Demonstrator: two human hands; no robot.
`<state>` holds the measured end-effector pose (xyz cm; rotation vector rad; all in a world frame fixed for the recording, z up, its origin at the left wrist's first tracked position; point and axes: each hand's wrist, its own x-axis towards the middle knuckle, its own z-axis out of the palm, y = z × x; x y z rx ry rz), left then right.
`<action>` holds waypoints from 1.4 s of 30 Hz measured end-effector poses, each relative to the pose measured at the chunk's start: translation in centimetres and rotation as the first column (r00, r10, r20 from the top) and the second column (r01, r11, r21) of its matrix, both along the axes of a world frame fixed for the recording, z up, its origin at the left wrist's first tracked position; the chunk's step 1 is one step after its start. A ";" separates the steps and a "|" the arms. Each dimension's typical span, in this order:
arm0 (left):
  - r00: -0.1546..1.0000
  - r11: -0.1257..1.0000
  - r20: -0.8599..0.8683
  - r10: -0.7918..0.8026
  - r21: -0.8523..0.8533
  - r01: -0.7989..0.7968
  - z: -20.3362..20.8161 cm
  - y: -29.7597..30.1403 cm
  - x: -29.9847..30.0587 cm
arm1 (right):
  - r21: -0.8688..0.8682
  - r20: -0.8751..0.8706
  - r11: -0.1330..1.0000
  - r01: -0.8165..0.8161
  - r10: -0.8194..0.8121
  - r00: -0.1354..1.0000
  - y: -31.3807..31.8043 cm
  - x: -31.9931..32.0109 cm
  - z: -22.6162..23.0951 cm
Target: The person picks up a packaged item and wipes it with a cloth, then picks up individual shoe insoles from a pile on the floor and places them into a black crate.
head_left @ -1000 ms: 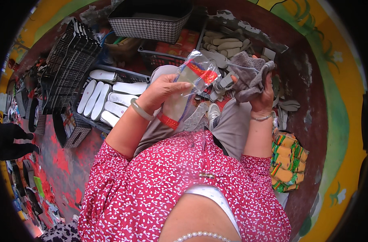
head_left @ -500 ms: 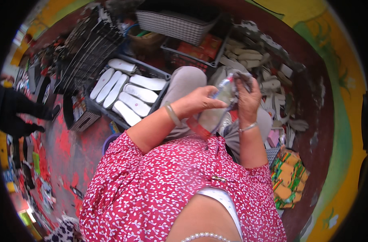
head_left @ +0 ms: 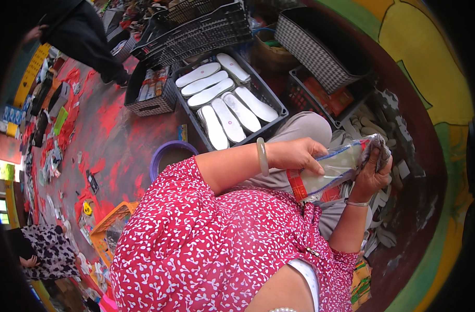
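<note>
Hands (head_left: pixel 300 155) lowered, still clutching packet (head_left: pixel 335 167)

Red-stained floor (head_left: pixel 118 140) w/ dark crate (head_left: pixel 271 101) of white insoles (head_left: pixel 227 104), purple bucket (head_left: pixel 167 156), orange basket (head_left: pixel 110 229), checkered bin (head_left: pixel 310 49).

Your top (head_left: pixel 211 244) is red with a dense small white sprig print, short-sleeved, the sleeve hem ending above the elbow. A white undergarment edge (head_left: pixel 307 275) shows at the neckline. Grey trousers (head_left: pixel 305 127) cover your knees. On your left wrist sits a pale green, smooth, thick bangle (head_left: pixel 262 156). On your right wrist you wear a thin silvery bracelet (head_left: pixel 356 204). A small metal clasp or pin (head_left: pixel 313 253) sits on the front of the top.
</note>
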<state>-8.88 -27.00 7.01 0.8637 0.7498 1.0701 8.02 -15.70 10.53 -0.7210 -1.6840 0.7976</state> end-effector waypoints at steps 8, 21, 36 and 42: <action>0.993 0.994 -0.079 0.084 -0.056 -0.088 -0.4 -1.7 -3.1 | -0.004 0.016 0.999 -0.041 0.041 0.999 -0.5 -2.4 -0.2; 0.875 0.922 0.321 0.363 -0.262 -0.286 -3.3 -2.8 -7.2 | -0.411 -0.299 0.904 0.117 -0.255 0.919 7.0 6.8 -0.7; 0.415 0.454 0.185 0.891 -0.322 -0.831 -11.5 -10.0 -16.2 | -0.836 -0.209 0.539 -0.102 -0.141 0.968 6.5 8.7 -11.6; 0.037 -0.014 -0.435 0.900 -0.113 -0.994 -19.6 -22.7 -26.9 | -0.829 -0.111 0.557 -0.052 -0.074 0.991 7.6 9.2 -12.6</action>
